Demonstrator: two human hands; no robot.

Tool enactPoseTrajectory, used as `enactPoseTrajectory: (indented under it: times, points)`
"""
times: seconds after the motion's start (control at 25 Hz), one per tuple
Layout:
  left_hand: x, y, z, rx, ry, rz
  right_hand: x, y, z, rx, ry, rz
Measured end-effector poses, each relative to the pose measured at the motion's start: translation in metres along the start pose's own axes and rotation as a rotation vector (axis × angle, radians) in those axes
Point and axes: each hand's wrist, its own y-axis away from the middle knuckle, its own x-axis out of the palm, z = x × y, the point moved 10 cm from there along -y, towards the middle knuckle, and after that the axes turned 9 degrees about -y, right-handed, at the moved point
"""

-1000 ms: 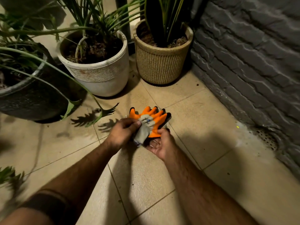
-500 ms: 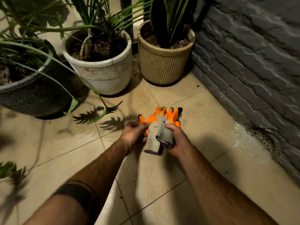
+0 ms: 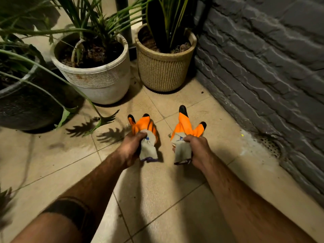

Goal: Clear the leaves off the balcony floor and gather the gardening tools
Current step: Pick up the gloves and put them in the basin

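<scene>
Two orange gardening gloves with black fingertips and grey cuffs are held apart above the tiled floor (image 3: 157, 190). My left hand (image 3: 130, 149) grips the left glove (image 3: 142, 126) around its cuff. My right hand (image 3: 197, 148) grips the right glove (image 3: 185, 127) the same way. The gloves' fingers point away from me, and a gap of bare tile shows between them. A few small bits of debris dot the floor, such as a dark speck (image 3: 202, 92) near the wall.
A white ribbed pot (image 3: 98, 81) and a beige ribbed pot (image 3: 163, 72) stand ahead, a dark pot (image 3: 26, 109) at left, with long leaves drooping over the floor. A grey brick wall (image 3: 263, 67) runs along the right, with a floor drain (image 3: 269, 144) at its base.
The two gloves, held together as a pair before, are now pulled apart, one in each hand. My hands have moved away from each other.
</scene>
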Motion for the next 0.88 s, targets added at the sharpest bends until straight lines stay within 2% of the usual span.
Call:
enactPoseTrajectory:
  times: [0.2,0.28,0.44,0.72,0.88]
  points:
    - [0.006,0.02,-0.01,0.042,-0.036,-0.046,-0.011,0.034,0.019,0.031,-0.071,0.039]
    - [0.018,0.044,-0.016,0.031,0.016,-0.043,-0.012,0.053,0.026,0.045,-0.151,0.053]
    - [0.044,0.11,-0.06,0.059,0.011,-0.047,-0.006,0.104,0.06,0.027,-0.147,0.022]
    - [0.072,0.221,-0.196,0.063,0.082,-0.012,0.033,0.225,0.189,0.034,-0.15,0.011]
    - [0.096,0.304,-0.295,0.115,0.189,0.106,0.059,0.309,0.276,-0.005,-0.152,0.0]
